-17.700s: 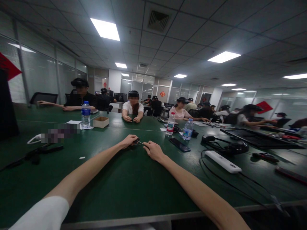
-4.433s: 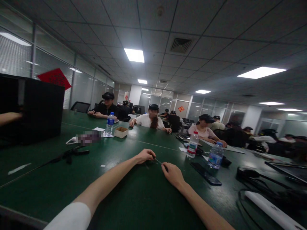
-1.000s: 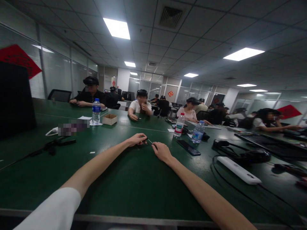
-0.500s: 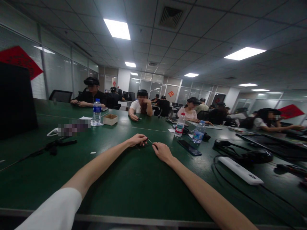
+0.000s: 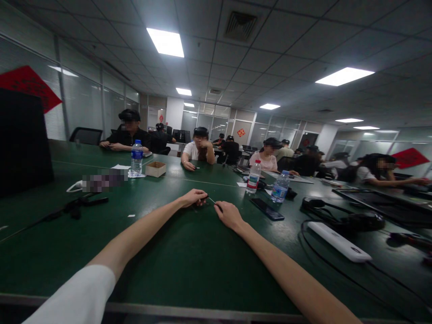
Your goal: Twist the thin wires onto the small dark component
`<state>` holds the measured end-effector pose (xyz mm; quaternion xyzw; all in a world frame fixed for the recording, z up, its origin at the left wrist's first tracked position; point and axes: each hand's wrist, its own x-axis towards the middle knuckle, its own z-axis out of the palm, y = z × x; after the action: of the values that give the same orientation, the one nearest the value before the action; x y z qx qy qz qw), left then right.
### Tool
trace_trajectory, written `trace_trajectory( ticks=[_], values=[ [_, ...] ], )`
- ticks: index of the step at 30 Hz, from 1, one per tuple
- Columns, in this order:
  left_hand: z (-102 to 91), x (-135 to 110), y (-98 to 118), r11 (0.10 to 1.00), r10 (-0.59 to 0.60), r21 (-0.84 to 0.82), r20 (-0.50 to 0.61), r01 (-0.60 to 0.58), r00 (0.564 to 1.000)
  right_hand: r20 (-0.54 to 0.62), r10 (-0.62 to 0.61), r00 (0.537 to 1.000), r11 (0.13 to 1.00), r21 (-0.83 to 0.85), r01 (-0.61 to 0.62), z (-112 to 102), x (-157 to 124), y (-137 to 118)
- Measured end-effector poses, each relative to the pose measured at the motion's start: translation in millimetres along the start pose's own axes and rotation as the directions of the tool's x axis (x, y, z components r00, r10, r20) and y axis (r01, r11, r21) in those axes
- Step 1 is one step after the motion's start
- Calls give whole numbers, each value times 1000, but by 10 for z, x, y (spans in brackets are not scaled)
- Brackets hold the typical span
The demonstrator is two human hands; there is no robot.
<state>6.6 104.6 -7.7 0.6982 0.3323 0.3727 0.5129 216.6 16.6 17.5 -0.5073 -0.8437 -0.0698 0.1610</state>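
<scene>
Over the middle of the green table (image 5: pixel 189 261) my two hands nearly meet. A thin, silvery rod (image 5: pixel 211 200), shaped like a small screwdriver's shaft, spans the gap between them. My right hand (image 5: pixel 230 214) is closed round the rod's near end, where a bit of dark handle shows under the fingers. My left hand (image 5: pixel 194 198) is pinched at the far end, on something small and dark that I cannot make out. Both forearms reach forward, low over the tabletop.
Right of my hands lie a phone (image 5: pixel 267 209), two water bottles (image 5: pixel 253 177), a black headset (image 5: pixel 351 218) and a white power bank (image 5: pixel 339 241) with a cable. Leftward are a small box (image 5: pixel 155 169), another bottle (image 5: pixel 137 158) and black straps (image 5: pixel 76 208). Several people sit beyond.
Almost nothing differs. Both hands stay in the same place with the rod between them, and the whole view has shifted very slightly.
</scene>
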Motion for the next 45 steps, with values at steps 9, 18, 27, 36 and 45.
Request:
trace_trajectory(
  ticks=[9, 18, 27, 36, 45],
  values=[
    [4, -9, 0, 1000, 11, -21, -6, -11, 1000, 18, 26, 1000, 1000, -6, -25, -51, -19, -47],
    [20, -17, 16, 999, 7, -37, -16, -7, 1000, 11, 20, 1000, 1000, -23, -20, -34, -9, -32],
    [6, 3, -12, 999, -5, -46, -3, 5, 1000, 23, 5, 1000, 1000, -17, -5, -52, -17, -25],
    [3, -24, 12, 999, 2, -51, 28, -1, 1000, -5, -6, 1000, 1000, -17, 6, -31, -23, -18],
    [-1, -12, 6, 999, -13, -38, 36, 15, 999, 36, 30, 999, 999, -20, -29, -35, -19, -21]
  ],
)
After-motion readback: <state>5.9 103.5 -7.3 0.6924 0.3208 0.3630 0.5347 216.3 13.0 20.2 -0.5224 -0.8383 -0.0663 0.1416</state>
